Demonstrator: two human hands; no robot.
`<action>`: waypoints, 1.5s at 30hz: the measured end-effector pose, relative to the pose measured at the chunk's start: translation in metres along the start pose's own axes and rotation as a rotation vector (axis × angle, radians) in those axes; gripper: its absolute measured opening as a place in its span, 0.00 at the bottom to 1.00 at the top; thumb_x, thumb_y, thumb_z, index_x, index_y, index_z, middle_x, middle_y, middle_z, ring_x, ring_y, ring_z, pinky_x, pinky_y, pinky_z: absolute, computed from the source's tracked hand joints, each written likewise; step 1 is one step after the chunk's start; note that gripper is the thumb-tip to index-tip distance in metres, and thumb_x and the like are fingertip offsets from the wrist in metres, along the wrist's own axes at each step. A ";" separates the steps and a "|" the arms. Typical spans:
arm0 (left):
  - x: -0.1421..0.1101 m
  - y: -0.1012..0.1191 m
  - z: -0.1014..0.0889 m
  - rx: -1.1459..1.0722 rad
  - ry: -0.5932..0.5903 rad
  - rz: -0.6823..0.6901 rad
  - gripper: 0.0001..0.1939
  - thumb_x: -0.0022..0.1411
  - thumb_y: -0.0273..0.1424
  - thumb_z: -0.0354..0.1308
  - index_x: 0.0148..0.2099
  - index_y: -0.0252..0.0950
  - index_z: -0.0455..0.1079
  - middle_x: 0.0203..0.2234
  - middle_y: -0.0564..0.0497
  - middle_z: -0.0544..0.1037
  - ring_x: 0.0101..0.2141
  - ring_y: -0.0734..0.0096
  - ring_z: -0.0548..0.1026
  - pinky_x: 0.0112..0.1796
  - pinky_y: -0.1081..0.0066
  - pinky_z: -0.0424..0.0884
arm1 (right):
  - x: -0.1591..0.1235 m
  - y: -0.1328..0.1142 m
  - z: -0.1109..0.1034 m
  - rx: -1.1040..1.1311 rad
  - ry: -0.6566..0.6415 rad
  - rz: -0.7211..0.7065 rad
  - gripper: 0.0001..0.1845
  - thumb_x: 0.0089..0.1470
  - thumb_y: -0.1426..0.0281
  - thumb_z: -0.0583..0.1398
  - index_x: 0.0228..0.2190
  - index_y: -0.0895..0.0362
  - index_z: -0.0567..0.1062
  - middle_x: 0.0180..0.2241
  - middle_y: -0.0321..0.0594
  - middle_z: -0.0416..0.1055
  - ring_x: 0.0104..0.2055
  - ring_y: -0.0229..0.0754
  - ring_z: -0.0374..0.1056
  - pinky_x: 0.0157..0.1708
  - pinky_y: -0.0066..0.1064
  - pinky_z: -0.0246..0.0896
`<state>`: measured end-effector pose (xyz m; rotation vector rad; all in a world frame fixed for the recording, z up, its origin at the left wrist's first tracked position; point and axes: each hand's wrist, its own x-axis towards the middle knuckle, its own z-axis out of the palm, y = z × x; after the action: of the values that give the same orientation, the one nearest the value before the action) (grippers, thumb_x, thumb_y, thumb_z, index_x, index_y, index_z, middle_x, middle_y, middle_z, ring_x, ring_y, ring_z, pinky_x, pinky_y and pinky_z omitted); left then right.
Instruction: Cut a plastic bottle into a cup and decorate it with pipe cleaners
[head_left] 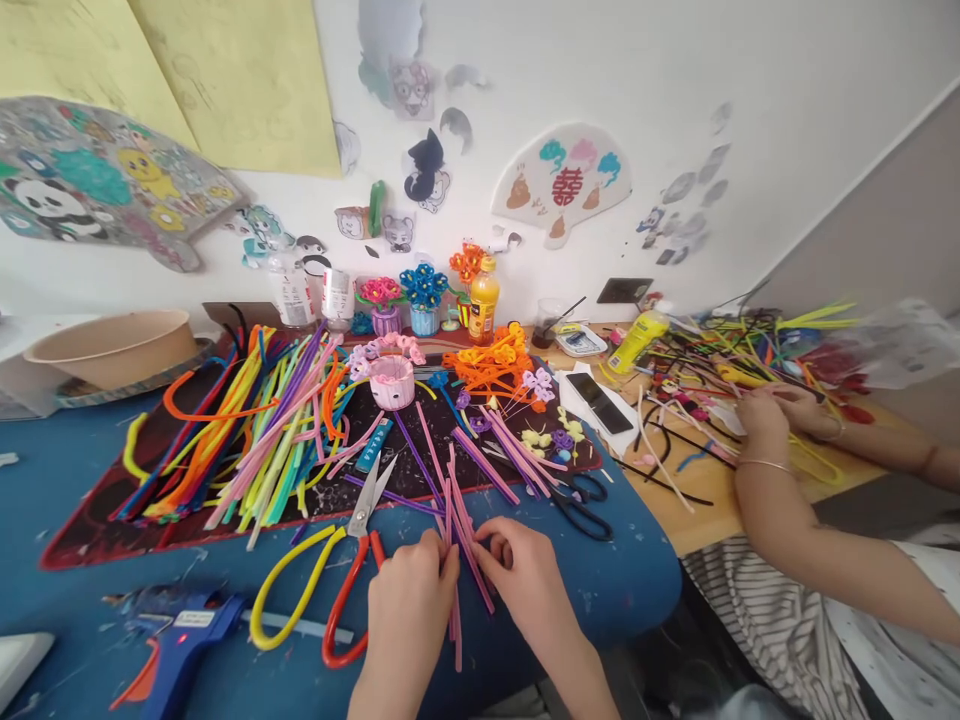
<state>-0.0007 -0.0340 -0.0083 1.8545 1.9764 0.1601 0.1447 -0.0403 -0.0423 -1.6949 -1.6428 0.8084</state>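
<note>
My left hand and my right hand meet at the near edge of the blue table, both closed on a small bundle of pink pipe cleaners. The stems run away from me between the two hands and a few ends hang below my left fingers. Scissors with red and yellow handles lie just left of my left hand. A black-handled pair of scissors lies right of my right hand.
A big pile of coloured pipe cleaners covers the dark mat. A blue glue gun lies near left. A pink cup and orange twisted flowers stand behind. Another person's hands work at the wooden table, by a phone.
</note>
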 end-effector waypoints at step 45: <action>0.014 0.016 0.016 -0.479 0.212 0.187 0.20 0.65 0.42 0.49 0.30 0.34 0.75 0.13 0.57 0.65 0.16 0.75 0.59 0.21 0.75 0.55 | 0.018 0.009 -0.024 0.558 -0.180 0.200 0.10 0.50 0.64 0.62 0.23 0.59 0.76 0.18 0.32 0.63 0.22 0.35 0.56 0.23 0.27 0.50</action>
<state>0.0195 -0.0215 -0.0199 1.7452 1.6905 0.8391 0.1701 -0.0235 -0.0347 -1.4219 -1.2052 1.4012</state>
